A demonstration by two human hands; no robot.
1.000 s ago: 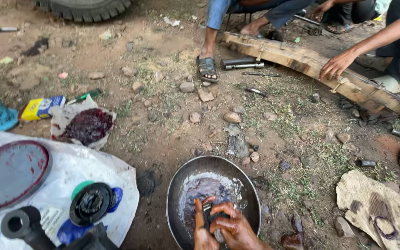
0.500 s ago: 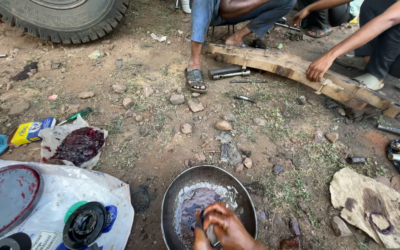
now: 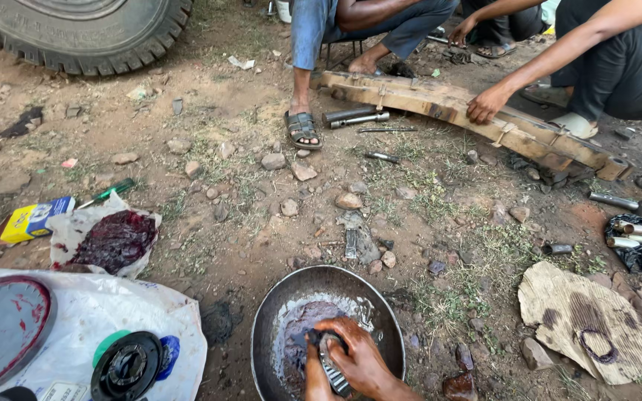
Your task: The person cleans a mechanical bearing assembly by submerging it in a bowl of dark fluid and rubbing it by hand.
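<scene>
Both my hands are down in a dark round metal pan (image 3: 276, 301) at the bottom middle, which holds murky grey liquid. My right hand (image 3: 358, 358), greasy and brown, wraps over a small ribbed metal part (image 3: 331, 371). My left hand (image 3: 315, 375) grips the same part from the left side, only partly in view at the frame's bottom edge. The part is mostly hidden by my fingers.
A white sack (image 3: 113, 304) at the lower left carries a red-smeared lid (image 3: 1, 330) and a black bearing hub (image 3: 124, 365). Dark red grease lies on plastic (image 3: 113, 239). Other people crouch by a rusty leaf spring (image 3: 455, 111). Stones, bolts, cardboard (image 3: 585, 323) and a tyre (image 3: 76, 33) lie around.
The view has tilted downward and rightward over the ground. My hands have closed tighter around the metal part and turned it in the pan. The person's hand on the leaf spring stayed there.
</scene>
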